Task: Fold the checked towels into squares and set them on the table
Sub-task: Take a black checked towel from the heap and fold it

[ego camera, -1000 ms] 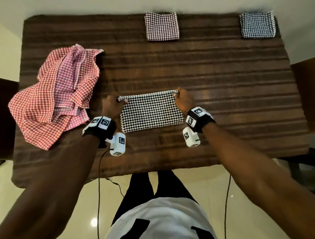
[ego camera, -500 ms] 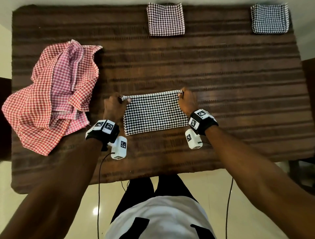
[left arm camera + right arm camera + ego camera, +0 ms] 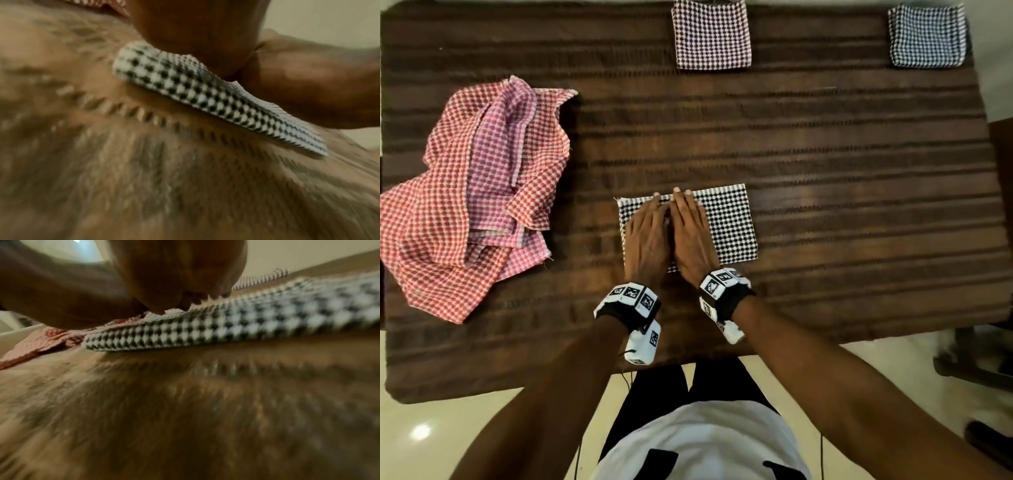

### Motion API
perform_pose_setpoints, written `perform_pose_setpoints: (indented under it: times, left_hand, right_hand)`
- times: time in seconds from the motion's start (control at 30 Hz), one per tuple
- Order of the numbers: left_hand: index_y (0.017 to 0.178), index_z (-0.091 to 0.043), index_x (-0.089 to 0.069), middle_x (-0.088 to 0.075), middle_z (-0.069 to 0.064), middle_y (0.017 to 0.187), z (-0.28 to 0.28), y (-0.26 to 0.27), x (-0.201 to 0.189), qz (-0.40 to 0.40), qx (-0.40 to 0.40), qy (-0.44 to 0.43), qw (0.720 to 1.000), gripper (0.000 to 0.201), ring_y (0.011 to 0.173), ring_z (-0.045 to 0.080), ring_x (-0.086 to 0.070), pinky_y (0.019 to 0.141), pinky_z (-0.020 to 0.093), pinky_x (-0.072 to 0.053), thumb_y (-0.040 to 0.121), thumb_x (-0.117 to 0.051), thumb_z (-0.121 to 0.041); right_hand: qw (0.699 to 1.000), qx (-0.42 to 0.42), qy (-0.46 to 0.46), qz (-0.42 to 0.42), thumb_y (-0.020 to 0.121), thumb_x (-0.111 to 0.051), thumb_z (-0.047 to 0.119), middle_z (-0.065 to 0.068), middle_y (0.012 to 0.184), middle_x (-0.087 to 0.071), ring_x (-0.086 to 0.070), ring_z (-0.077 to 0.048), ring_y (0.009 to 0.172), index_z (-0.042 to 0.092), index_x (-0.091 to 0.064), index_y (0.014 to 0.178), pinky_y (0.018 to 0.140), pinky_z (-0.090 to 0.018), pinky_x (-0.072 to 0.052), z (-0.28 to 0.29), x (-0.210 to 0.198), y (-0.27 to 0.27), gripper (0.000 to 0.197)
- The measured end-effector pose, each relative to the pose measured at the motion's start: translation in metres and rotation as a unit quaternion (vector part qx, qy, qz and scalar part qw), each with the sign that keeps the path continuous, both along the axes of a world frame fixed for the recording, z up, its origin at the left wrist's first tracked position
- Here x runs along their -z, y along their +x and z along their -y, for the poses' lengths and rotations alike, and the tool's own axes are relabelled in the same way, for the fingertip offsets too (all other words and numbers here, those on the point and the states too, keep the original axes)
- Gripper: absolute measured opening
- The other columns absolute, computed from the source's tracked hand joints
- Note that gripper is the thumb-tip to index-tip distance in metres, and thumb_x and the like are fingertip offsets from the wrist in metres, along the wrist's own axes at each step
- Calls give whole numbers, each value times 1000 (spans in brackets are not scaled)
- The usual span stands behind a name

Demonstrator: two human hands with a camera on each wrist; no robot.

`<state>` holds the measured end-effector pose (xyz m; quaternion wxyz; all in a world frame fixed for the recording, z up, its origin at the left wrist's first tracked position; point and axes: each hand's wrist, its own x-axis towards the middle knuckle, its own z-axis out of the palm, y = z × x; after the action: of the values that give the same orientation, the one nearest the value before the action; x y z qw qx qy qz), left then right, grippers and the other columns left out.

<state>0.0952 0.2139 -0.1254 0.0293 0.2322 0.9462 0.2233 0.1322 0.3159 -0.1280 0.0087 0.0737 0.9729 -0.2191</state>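
The black-and-white checked towel (image 3: 726, 222), folded into a rectangle, lies flat near the front middle of the brown striped worktop (image 3: 842, 164). The left hand (image 3: 647, 236) and the right hand (image 3: 693, 236) rest side by side on its left part, palms down and fingers straight, holding nothing. A heap of unfolded red and pink checked towels (image 3: 472, 192) lies to the left. Along the far edge sit two folded squares, a maroon checked towel (image 3: 711, 34) and a dark blue checked towel (image 3: 927, 36).

Middle of black-checked towel (image 3: 726, 222) under both hands; brown table cover (image 3: 144, 186) blurred in wrist views.
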Motion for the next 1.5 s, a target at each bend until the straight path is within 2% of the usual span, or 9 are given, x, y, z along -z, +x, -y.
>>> perform_pose_setpoints:
  times: [0.17, 0.4, 0.53, 0.63, 0.83, 1.03, 1.17, 1.3, 1.5]
  left_hand:
    - [153, -18, -19, -11, 4, 162, 23, 0, 18, 13, -4, -114, 993, 59, 149, 16, -6, 121, 46, -2, 101, -30, -44]
    - [154, -13, -14, -6, 6, 162, 24, 0, 10, 34, 12, -149, 988, 66, 150, 18, -2, 119, 54, -5, 101, -25, -51]
    - [152, -11, -22, -12, 7, 162, 17, 6, 0, 11, 53, -150, 987, 68, 150, 20, -5, 120, 53, -2, 99, -30, -54]
    - [147, -13, -36, -27, 4, 158, 5, 12, -2, -7, 148, -145, 978, 65, 148, 22, -15, 119, 55, -6, 98, -38, -56]
    - [143, -13, -44, -36, 2, 154, -4, 15, -2, -20, 191, -207, 959, 61, 148, 25, -15, 117, 57, -7, 99, -36, -54]
    - [144, -13, -42, -37, 4, 153, -6, 13, -7, -52, 209, -236, 947, 61, 148, 27, -15, 118, 55, -3, 98, -37, -54]
    - [134, -14, -53, -49, 4, 145, -7, 5, -9, -36, 210, -166, 963, 54, 145, 27, -26, 117, 55, -12, 98, -40, -52]
    - [120, -19, -62, -68, 4, 118, -1, -12, -36, 51, 53, 28, 997, 56, 114, 28, -59, 95, 43, -40, 101, -22, -53]
    - [116, -14, -55, -65, 15, 117, 30, -57, -56, 198, -93, 125, 968, 48, 106, 40, -59, 83, 34, -40, 102, -24, -47]
  right_hand:
    - [997, 15, 46, 66, 101, -27, 40, -9, 161, -4, 1, -24, 148, 8, -10, 152, 121, -45, -4, -37, 19, 13, 62]
    - [985, 118, 77, 101, 101, -24, 44, -11, 161, 0, 3, -25, 148, 7, -2, 152, 120, -48, -9, -113, 16, 44, 66]
    - [971, 198, 103, 86, 100, -33, 42, -16, 154, -26, -25, -31, 141, 4, -27, 145, 114, -50, -22, -108, -1, 54, 60]
    - [963, 246, 86, 63, 96, -42, 47, -14, 126, -55, -49, -30, 110, 9, -49, 128, 91, -45, -36, -91, -13, 57, 50]
    - [923, 347, -79, 146, 78, -65, 54, -10, 118, -64, -53, -33, 115, 14, -58, 113, 99, -47, -34, -99, -25, 37, 54]
    - [904, 353, -163, 179, 72, -71, 40, -7, 89, -71, -63, -31, 94, 14, -66, 77, 88, -41, -48, -107, -48, 20, 27]
    - [890, 371, -222, 144, 74, -69, 21, -4, 83, -65, -62, -29, 90, 14, -55, 78, 78, -37, -49, -87, -68, 10, 17]
    - [899, 365, -222, 97, 73, -67, 22, -6, 110, -66, -58, -28, 108, 19, -47, 115, 92, -37, -46, -44, -85, -2, 47]
    - [934, 282, -196, 94, 76, -64, 18, -13, 110, -67, -62, -35, 100, 15, -39, 131, 80, -39, -49, 37, -89, -24, 60]
